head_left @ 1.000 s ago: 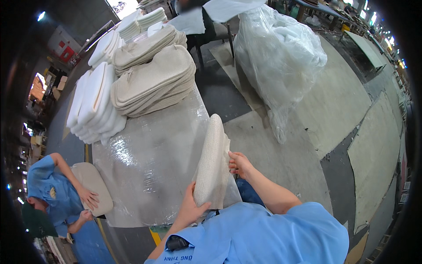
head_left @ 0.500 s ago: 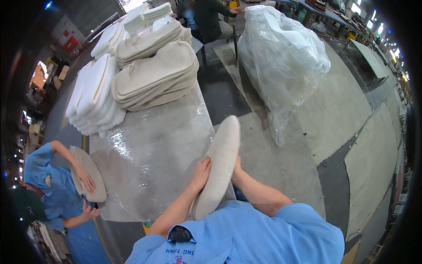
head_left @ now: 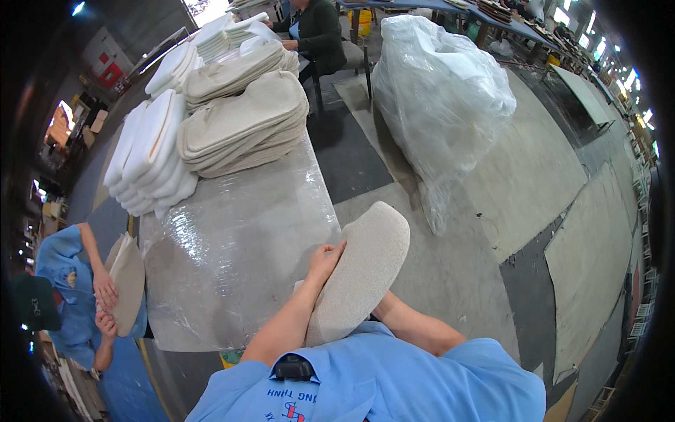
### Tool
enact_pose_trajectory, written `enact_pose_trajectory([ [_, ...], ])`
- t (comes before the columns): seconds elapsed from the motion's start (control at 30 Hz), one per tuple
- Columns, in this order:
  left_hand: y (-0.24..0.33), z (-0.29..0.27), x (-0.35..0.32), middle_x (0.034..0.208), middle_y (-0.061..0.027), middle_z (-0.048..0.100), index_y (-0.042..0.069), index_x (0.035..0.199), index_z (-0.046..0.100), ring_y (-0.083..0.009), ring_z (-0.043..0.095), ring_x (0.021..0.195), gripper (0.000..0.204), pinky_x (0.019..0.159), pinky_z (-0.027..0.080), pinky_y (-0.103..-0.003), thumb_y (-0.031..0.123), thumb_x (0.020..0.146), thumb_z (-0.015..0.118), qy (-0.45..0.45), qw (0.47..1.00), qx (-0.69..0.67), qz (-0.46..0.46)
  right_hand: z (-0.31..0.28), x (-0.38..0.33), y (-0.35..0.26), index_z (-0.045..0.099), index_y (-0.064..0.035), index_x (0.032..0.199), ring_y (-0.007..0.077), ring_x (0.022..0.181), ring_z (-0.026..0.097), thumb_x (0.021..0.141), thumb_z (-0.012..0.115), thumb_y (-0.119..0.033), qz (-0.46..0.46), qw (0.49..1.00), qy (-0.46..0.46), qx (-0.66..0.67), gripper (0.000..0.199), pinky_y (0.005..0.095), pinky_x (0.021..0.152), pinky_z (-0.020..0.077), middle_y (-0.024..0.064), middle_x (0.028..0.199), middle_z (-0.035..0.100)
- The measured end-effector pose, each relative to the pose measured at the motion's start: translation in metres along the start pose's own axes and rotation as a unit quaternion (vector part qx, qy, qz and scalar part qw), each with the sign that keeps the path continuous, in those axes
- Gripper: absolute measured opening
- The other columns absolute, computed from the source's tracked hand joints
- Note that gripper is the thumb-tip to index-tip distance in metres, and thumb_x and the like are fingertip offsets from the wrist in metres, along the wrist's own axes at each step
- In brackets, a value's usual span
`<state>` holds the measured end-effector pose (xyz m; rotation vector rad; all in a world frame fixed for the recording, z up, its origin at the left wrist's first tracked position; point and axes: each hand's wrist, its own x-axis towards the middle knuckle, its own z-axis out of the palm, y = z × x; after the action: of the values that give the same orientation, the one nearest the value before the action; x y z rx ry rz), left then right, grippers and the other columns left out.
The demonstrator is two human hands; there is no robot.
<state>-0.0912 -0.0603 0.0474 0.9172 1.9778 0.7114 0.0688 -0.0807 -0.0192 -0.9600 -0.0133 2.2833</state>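
Curled left fingers (head_left: pixel 330 253) grip the beige cushion (head_left: pixel 364 274), its long axis slanting away rightward; right fingers hidden

Open table (head_left: pixel 239 253) separates cushion (head_left: pixel 367 274) from blocking stacks (head_left: pixel 246 126).

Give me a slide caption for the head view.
Left hand holding a beige cushion, right hand hidden behind it, at a plastic-covered table bearing beige fabric stacks and white pads.
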Motion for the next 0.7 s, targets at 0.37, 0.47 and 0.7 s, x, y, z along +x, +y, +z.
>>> enact_pose_trajectory([
  [0.37, 0.003, 0.018, -0.044, 0.094, -0.0252, 0.070, 0.000, 0.102, 0.063, -0.0466, 0.066, 0.095, 0.032, 0.080, 0.049, -0.054, 0.031, 0.100, 0.060, 0.162, 0.965, 0.134, 0.160, -0.033, -0.042, -0.006, 0.059, -0.0039, 0.134, 0.0297, 0.104, 0.071, 0.107, 0.039, -0.034, -0.127, 0.990, 0.051, 0.037, 0.044, 0.0453, 0.087, 0.0607, 0.0160, 0.125, 0.068],
  [0.47, 0.008, 0.023, -0.036, 0.098, -0.0243, 0.071, 0.005, 0.108, 0.061, -0.0470, 0.066, 0.094, 0.030, 0.078, 0.048, -0.055, 0.034, 0.100, 0.059, 0.148, 0.974, 0.140, 0.104, -0.031, -0.048, -0.018, 0.058, -0.0036, 0.134, 0.0294, 0.104, 0.071, 0.107, 0.040, -0.034, -0.156, 0.983, 0.083, 0.038, 0.045, 0.0448, 0.088, 0.0609, 0.0159, 0.124, 0.069],
  [0.7, 0.005, 0.038, -0.034, 0.102, -0.0245, 0.072, 0.007, 0.111, 0.062, -0.0474, 0.067, 0.098, 0.030, 0.082, 0.051, -0.056, 0.035, 0.100, 0.058, 0.056, 0.970, 0.228, 0.066, 0.014, -0.065, -0.034, 0.058, -0.0017, 0.134, 0.0281, 0.101, 0.072, 0.105, 0.049, -0.028, -0.167, 0.972, 0.165, -0.007, 0.040, 0.0421, 0.086, 0.0614, 0.0152, 0.119, 0.070],
])
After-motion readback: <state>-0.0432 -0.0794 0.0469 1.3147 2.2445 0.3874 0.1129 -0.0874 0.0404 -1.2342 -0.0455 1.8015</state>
